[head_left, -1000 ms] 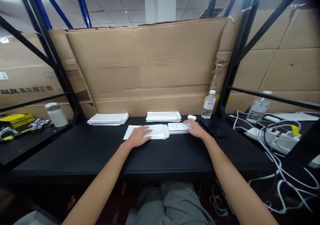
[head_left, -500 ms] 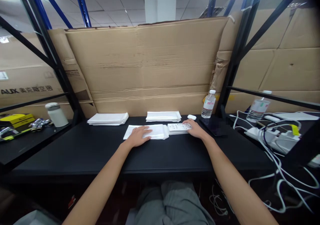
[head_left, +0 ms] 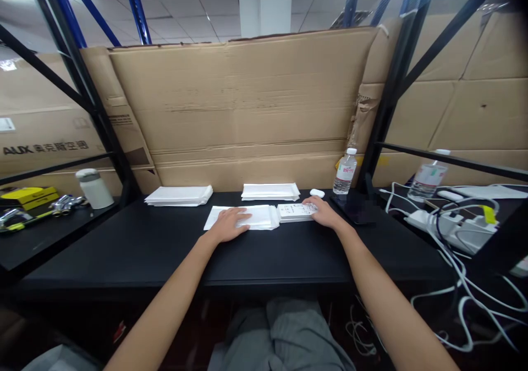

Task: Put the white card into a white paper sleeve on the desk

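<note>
At far left, a yellow box is sitting on a black side shelf beside loose chrome metal fittings and a white cylindrical flask. On the long black table, a stack of white paper envelopes is lying flat, well apart from the hands. The left hand is resting palm down, flat and not gripping, on a white envelope pile, which is lying over a flat white sheet. Further back, a second white envelope stack is sitting on the table. Just right, a white printed stack is touching the pile, and the right hand is resting its loosely curved fingertips on it without lifting it. Beyond are a small white oval object, a clear plastic water bottle and a dark phone. At far right, white cables are trailing from a white power strip.
</note>
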### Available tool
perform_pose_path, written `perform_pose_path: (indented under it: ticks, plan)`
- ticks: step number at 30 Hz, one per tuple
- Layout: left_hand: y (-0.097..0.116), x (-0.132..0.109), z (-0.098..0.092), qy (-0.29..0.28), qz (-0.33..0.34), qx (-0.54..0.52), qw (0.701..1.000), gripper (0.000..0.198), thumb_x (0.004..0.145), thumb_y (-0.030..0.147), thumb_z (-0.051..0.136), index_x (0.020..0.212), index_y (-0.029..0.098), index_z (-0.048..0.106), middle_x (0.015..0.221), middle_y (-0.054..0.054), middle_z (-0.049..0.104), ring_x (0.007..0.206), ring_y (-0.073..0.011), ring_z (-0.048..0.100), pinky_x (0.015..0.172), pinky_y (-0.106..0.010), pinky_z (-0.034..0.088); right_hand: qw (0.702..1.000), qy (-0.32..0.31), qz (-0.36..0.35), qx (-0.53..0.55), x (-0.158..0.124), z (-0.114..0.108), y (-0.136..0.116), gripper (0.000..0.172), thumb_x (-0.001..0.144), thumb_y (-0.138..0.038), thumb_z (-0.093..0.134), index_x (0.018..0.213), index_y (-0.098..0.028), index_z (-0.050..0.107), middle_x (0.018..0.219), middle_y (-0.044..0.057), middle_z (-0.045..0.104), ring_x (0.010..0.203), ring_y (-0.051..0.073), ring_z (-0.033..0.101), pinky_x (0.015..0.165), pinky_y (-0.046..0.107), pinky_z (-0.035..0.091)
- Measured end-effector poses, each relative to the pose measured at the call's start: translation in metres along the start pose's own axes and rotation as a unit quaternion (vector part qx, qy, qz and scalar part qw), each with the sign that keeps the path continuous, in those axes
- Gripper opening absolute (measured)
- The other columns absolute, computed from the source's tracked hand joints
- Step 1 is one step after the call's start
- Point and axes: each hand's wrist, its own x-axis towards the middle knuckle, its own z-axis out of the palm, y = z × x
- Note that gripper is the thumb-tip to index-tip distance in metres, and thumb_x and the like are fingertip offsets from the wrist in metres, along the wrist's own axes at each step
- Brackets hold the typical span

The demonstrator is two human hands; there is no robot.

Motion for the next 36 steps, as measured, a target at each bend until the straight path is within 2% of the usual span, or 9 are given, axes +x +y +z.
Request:
perform_pose_path:
  ticks: [13, 30, 32, 36]
  plan:
    - [0.000, 0.000, -0.001, -0.008, -0.002, 0.000, 1.000, 0.051, 0.088, 0.057, 0.045, 0.132, 0.034, 0.053, 0.145, -0.001, 0.044, 0.135, -0.0277, 0.035, 0.113, -0.047, 0.022, 1.000, -0.004, -0.016, 0.005, -0.001, -0.002, -0.004, 0.058, 0.055, -0.003, 0.044, 0.106, -0.024, 0.063, 0.117, 0.005, 0.059, 0.105, 0.025, 0.056, 0.100, 0.040, 0.039]
    - [0.004, -0.001, -0.001, 0.001, 0.003, 0.014, 1.000, 0.052, 0.088, 0.058, 0.044, 0.132, 0.032, 0.052, 0.144, -0.002, 0.045, 0.133, -0.0284, 0.038, 0.112, -0.047, 0.025, 1.000, -0.009, 0.011, 0.017, -0.004, -0.006, -0.010, 0.063, 0.053, -0.002, 0.042, 0.106, -0.026, 0.065, 0.118, 0.004, 0.058, 0.107, 0.025, 0.055, 0.100, 0.041, 0.038]
    - [0.007, -0.001, -0.004, 0.012, 0.010, 0.017, 1.000, 0.054, 0.088, 0.058, 0.044, 0.134, 0.030, 0.051, 0.143, -0.003, 0.045, 0.132, -0.0281, 0.038, 0.112, -0.046, 0.026, 1.000, -0.009, 0.008, 0.020, -0.004, -0.007, -0.012, 0.063, 0.052, -0.002, 0.042, 0.106, -0.025, 0.065, 0.117, 0.005, 0.058, 0.107, 0.025, 0.055, 0.100, 0.041, 0.038]
    - [0.012, 0.011, -0.013, 0.073, 0.035, 0.032, 0.996, 0.051, 0.092, 0.053, 0.039, 0.131, 0.025, 0.052, 0.137, -0.006, 0.051, 0.128, -0.0257, 0.042, 0.111, -0.042, 0.028, 0.999, -0.002, -0.003, 0.038, -0.004, -0.009, -0.011, 0.063, 0.052, -0.002, 0.041, 0.106, -0.023, 0.065, 0.117, 0.006, 0.058, 0.110, 0.025, 0.055, 0.103, 0.040, 0.036]
